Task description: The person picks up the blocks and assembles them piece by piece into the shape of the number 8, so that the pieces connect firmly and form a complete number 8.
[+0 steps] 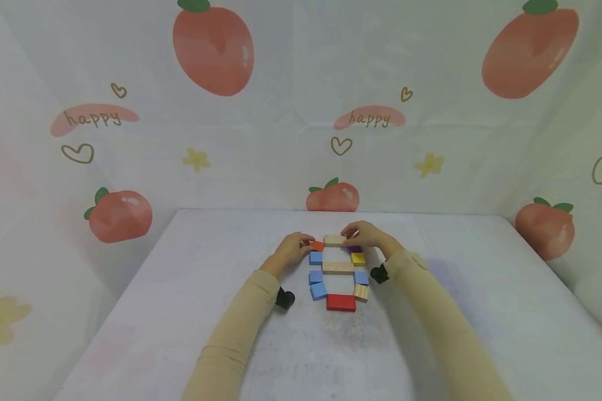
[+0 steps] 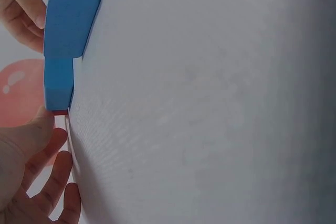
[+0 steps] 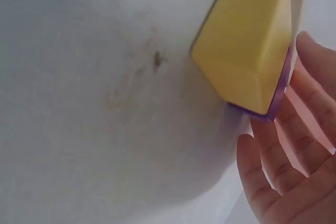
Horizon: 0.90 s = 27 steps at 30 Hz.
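Note:
My left hand reaches in from the left, its fingertips at the left edge of a small orange-red block. In the left wrist view, the thumb of that hand lies by a thin red edge showing past the blue blocks, with the fingers spread apart. My right hand is at the right end of a pale wooden block, over a purple block. Seen from the right wrist, its fingers extend beside the purple block, behind a yellow block; exact contact is unclear.
The blocks form a closed outline with a wooden crossbar. Blue blocks line its left side. Below the yellow block, the right side has a blue block and a striped wooden one. A red block lies nearest.

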Available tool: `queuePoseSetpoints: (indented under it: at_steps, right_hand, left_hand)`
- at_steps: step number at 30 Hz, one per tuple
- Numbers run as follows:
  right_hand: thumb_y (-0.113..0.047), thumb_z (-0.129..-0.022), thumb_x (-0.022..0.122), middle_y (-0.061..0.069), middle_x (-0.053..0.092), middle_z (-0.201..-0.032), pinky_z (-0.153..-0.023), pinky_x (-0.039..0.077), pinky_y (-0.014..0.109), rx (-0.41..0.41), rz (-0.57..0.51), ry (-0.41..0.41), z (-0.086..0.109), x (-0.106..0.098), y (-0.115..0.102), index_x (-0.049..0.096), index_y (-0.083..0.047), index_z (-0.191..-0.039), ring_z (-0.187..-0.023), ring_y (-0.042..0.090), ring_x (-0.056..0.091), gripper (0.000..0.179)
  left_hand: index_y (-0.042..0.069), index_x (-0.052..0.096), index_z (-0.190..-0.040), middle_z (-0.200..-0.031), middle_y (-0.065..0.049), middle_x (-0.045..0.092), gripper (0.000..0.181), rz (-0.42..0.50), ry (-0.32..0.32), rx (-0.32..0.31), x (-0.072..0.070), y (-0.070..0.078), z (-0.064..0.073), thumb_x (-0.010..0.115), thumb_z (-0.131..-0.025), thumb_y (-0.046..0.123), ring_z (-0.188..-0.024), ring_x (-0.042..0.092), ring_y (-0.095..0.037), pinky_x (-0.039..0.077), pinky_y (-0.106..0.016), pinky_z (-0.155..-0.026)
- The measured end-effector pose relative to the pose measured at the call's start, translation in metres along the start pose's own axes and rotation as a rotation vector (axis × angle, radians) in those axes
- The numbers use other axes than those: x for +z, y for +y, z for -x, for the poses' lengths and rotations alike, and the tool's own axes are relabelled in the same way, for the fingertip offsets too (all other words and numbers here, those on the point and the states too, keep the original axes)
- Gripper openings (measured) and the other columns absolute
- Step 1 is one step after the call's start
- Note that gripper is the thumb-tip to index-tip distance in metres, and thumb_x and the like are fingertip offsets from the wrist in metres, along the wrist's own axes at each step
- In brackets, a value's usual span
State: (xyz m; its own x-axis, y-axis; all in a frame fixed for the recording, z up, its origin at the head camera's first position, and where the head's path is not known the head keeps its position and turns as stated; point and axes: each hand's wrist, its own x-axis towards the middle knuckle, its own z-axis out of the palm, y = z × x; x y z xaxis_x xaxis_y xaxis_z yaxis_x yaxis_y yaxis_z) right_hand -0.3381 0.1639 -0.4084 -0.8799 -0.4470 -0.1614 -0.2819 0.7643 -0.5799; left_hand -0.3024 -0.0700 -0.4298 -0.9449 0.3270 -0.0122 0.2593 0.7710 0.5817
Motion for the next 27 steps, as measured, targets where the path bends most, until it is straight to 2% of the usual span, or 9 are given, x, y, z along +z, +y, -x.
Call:
queuePoseSetpoints:
  at_steps: [19,27]
  right_hand:
    - [-0.017,-0.087,0.064,0.019,0.063,-0.112,-0.092,0.048,0.041,0.037,0.025,0.026,-0.0029,0.0037,-0.0057,0.061,-0.001,-0.113,-0.102,0.029,0.058,0.030]
    - [-0.020,-0.088,0.063,0.022,0.061,-0.117,-0.094,0.047,0.044,0.033,0.012,0.021,0.0025,0.0007,-0.0054,0.058,-0.001,-0.117,-0.110,0.034,0.057,0.036]
  left_hand:
    - [0.009,0.062,-0.121,-0.110,-0.012,0.064,0.030,-0.009,-0.001,-0.009,-0.0002,0.0000,-0.0008,0.058,-0.092,0.014,-0.098,0.057,-0.023,0.047,-0.036,-0.091]
    - [0.009,0.062,-0.121,-0.111,-0.012,0.063,0.030,-0.007,0.001,0.009,-0.0007,-0.0005,-0.0002,0.057,-0.092,0.014,-0.098,0.057,-0.023,0.047,-0.036,-0.090]
